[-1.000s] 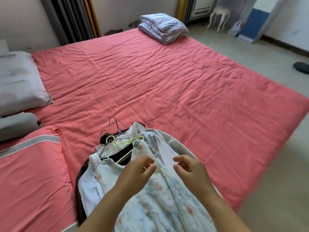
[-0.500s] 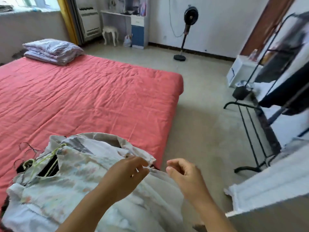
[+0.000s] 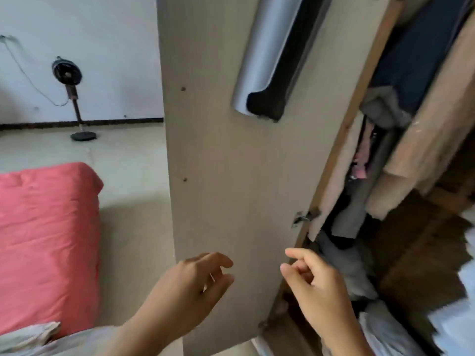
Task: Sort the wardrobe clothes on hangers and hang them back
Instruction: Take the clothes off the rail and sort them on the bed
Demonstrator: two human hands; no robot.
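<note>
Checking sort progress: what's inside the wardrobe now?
Inside the wardrobe: hanging clothes in tan, grey, navy and pink, plus a crumpled pile below. The open door covers the left part.

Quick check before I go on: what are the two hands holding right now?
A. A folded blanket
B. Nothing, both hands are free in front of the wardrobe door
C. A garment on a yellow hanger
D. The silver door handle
B. The left hand and the right hand both hang loosely curled in front of the open wardrobe door, with nothing between their fingers; the silver door handle is well above them, untouched.
</note>
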